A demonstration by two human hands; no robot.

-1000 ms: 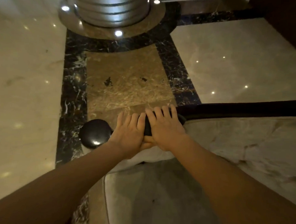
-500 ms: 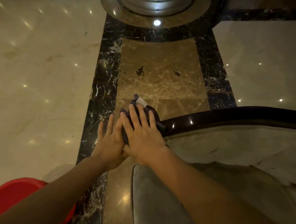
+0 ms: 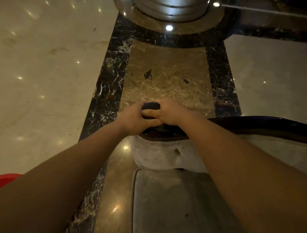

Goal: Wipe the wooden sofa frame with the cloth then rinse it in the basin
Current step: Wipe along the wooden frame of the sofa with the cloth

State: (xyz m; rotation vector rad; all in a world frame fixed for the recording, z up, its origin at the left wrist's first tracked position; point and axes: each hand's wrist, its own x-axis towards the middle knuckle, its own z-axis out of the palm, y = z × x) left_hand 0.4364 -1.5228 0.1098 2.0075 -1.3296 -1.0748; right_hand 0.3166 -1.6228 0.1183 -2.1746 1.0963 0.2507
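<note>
The dark wooden sofa frame (image 3: 263, 124) runs from the right edge to a rounded end near the middle of the view. A dark cloth (image 3: 151, 105) is bunched over that end, and both hands clasp it. My left hand (image 3: 134, 118) grips the cloth from the left, fingers curled around it. Pressed against it from the right is my right hand (image 3: 172, 111), also curled on the cloth. Most of the cloth is hidden under the fingers. A sliver of the red basin (image 3: 2, 180) shows at the lower left edge, behind my left forearm.
The pale sofa upholstery (image 3: 158, 156) sits under the frame, with a grey seat cushion (image 3: 177, 204) below it. Polished marble floor (image 3: 46, 77) with a black inlay band (image 3: 109, 76) spreads to the left and ahead. A metal column base (image 3: 170, 7) stands at the top.
Both hands slid with the cloth along the rail to its rounded end and went from lying flat to curling around it. The view shifted, and the basin shows less.
</note>
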